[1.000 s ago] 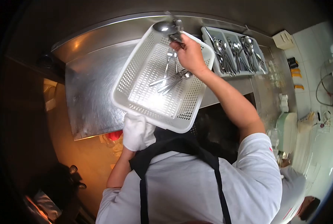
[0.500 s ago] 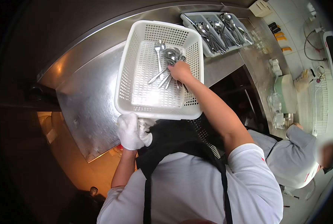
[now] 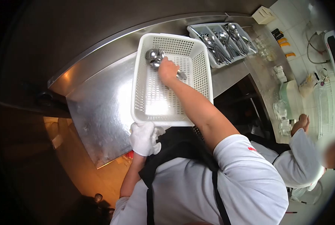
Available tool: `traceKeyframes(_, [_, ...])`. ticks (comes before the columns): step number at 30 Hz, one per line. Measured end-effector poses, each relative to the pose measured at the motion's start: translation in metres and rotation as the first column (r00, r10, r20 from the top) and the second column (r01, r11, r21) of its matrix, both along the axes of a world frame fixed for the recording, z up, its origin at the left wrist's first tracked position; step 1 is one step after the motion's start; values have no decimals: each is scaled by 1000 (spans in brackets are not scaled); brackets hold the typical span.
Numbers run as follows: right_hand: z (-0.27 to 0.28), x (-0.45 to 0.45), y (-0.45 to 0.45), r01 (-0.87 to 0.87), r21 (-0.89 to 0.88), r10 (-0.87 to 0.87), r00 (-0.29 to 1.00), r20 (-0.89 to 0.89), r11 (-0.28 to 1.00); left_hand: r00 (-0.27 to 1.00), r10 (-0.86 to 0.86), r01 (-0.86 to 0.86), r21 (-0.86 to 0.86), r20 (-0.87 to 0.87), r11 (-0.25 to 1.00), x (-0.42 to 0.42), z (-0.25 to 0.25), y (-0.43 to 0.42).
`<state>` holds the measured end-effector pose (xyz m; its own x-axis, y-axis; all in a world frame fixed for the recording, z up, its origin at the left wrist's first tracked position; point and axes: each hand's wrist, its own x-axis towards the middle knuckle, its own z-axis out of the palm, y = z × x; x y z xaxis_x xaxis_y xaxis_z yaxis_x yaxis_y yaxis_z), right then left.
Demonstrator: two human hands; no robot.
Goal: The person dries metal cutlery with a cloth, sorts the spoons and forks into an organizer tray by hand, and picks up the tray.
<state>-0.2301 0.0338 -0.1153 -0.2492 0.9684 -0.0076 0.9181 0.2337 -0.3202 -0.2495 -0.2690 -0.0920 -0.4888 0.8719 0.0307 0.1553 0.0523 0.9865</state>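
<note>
A white perforated plastic basket (image 3: 135,90) rests on the steel counter in front of me. Inside it, my bare right hand (image 3: 169,70) is closed around a bunch of spoons (image 3: 151,55). Their bowls stick out on the far left side of the hand and handle ends show on its right. At least one fork seems to be among them. My left hand (image 3: 143,139), in a white glove, is curled against the basket's near left corner; whatever its fingers hold is hidden.
A grey divided cutlery tray (image 3: 214,63) full of spoons and other cutlery stands behind the basket on the right. Orange-handled and black-handled tools (image 3: 282,39) lie beyond it. A co-worker (image 3: 301,153) in a white shirt stands at the right counter, near glassware (image 3: 280,108).
My right hand has moved left within the basket, gathering the loose cutlery into a bunch. The view has shifted slightly. My gloved left hand stays at the near corner.
</note>
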Motion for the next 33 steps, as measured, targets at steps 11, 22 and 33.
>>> traceKeyframes(11, [76,47,11,-256,5,220,818,-531,967,747,15,46,75,-665,996,-6,41,10])
traceKeyframes(22, [17,58,12,-149,107,137,206,-969,983,634,192,-212,-70,749,975,41,43,12])
traceKeyframes(33, [162,106,-44,-37,148,153,296,-943,988,859,377,-346,-151,345,926,-15,0,33])
